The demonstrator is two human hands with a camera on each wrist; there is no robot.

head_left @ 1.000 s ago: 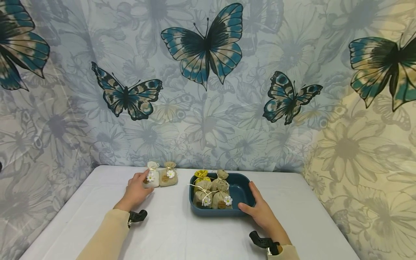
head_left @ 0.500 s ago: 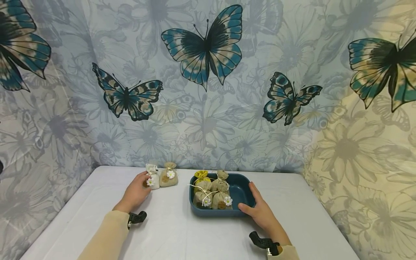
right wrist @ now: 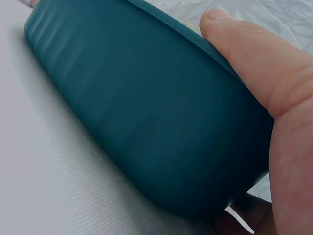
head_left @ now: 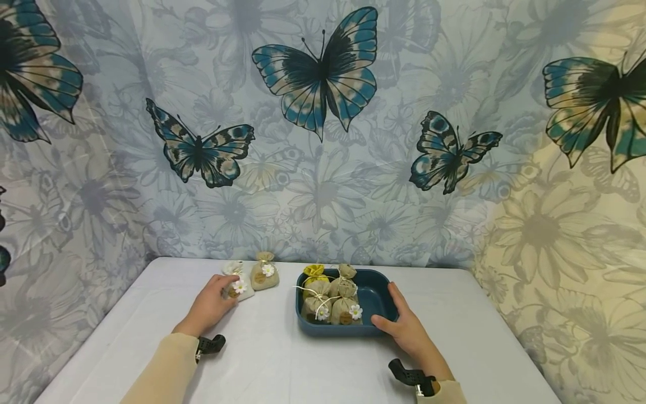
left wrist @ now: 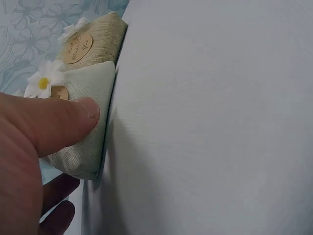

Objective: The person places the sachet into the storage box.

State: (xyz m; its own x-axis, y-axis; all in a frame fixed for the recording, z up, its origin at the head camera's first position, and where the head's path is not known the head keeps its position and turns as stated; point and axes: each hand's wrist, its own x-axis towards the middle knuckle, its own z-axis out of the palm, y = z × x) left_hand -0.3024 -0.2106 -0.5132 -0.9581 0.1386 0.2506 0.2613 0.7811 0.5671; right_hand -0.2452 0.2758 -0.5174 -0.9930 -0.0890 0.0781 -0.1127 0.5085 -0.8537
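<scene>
My left hand [head_left: 207,301] pinches a small white drawstring pouch [head_left: 247,291] at the table's back left. In the left wrist view, the thumb presses the front of this pouch [left wrist: 93,81], and other fingers show beyond its far side. It bears a white flower and a round brown label. A tan pouch [head_left: 265,277] stands just right of it. My right hand [head_left: 407,327] grips the right end of a dark blue tray [head_left: 328,331], its thumb at the near rim. The right wrist view shows the tray's outer wall [right wrist: 146,103], with the fingers mostly hidden.
Several pouches fill the tray's left part, among them a yellow one [head_left: 314,271] at the back and a beige one [head_left: 346,313] in front. White cloth [head_left: 282,365] covers the table. Behind it hangs a butterfly-patterned curtain [head_left: 323,202].
The left hand has drawn the white pouch slightly toward me, and the pouch now leans back to the left, its top apart from the tan one. The right hand keeps its hold on the tray.
</scene>
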